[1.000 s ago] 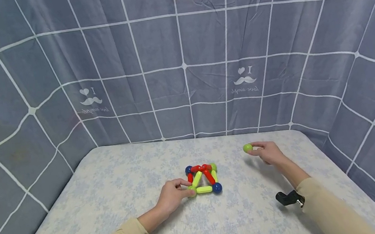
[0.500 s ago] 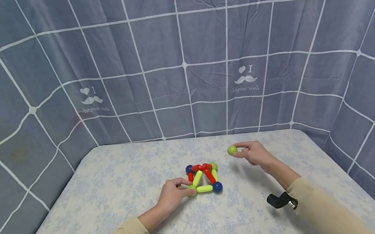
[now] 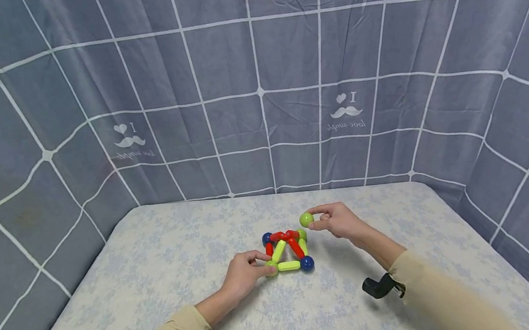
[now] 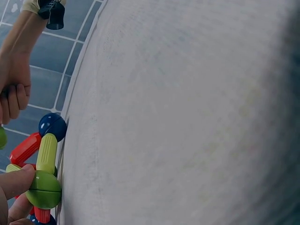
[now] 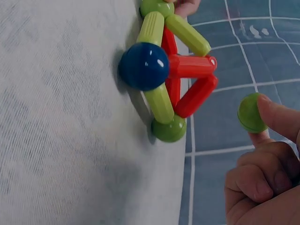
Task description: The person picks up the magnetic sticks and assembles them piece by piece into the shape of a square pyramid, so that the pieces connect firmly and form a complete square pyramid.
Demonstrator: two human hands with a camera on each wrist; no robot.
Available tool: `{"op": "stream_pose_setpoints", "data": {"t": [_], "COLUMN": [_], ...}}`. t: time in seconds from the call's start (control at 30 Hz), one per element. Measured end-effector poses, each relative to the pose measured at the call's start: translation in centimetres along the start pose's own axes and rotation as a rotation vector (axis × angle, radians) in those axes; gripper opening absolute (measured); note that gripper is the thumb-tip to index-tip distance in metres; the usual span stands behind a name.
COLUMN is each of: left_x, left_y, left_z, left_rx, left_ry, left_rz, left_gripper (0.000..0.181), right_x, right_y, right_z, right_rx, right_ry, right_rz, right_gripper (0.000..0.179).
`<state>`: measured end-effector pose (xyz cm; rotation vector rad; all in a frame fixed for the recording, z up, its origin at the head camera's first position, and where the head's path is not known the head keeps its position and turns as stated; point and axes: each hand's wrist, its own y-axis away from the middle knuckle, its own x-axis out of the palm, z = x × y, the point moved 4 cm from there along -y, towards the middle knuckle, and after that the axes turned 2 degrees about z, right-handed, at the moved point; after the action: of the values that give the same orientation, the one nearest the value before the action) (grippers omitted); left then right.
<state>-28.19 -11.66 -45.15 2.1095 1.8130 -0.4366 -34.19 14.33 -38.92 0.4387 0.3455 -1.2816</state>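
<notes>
A small frame of magnetic rods and balls stands on the table, with blue and green balls at its base corners. Red rods [image 5: 192,66] and a yellow-green rod [image 3: 279,251] lean inward to meet at the top, where no ball sits. My left hand [image 3: 241,277] pinches the green corner ball [image 4: 43,190] at the front left. Between thumb and index finger of my right hand [image 3: 342,221] is a loose green ball [image 5: 248,112], held apart from the frame, above its far right corner. A blue ball [image 5: 144,65] marks the near right corner.
The table [image 3: 155,246] wears a pale cloth with a blue pattern. Grey-blue curtains [image 3: 227,69] with white grid lines hang behind and on both sides. A black wrist device [image 3: 383,286] is strapped at each sleeve.
My right hand has come leftward with the loose green ball, from the right of the table to just beside the frame's top. The left hand and the frame have stayed put.
</notes>
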Motion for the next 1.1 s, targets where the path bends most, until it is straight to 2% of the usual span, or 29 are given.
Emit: {"op": "stream_pose_setpoints", "data": {"t": [0.37, 0.57, 0.9, 1.1], "left_x": [-0.1, 0.1, 0.1, 0.5], "left_y": [-0.1, 0.0, 0.1, -0.3], "left_z": [0.1, 0.0, -0.2, -0.6], "left_rx": [0.007, 0.005, 0.001, -0.001], "left_ry": [0.005, 0.009, 0.014, 0.013], "left_rz": [0.008, 0.015, 0.017, 0.018], "left_gripper": [0.026, 0.027, 0.026, 0.026], "right_x": [3.1, 4.1, 4.9, 4.9], "right_y": [-0.5, -0.6, -0.5, -0.3], "right_z": [1.4, 1.3, 1.1, 1.1], "right_rx": [-0.033, -0.051, -0.079, -0.081], "right_ry": [0.02, 0.014, 0.007, -0.011], "right_rz": [0.068, 0.081, 0.09, 0.099], "right_gripper": [0.037, 0.035, 0.032, 0.034]}}
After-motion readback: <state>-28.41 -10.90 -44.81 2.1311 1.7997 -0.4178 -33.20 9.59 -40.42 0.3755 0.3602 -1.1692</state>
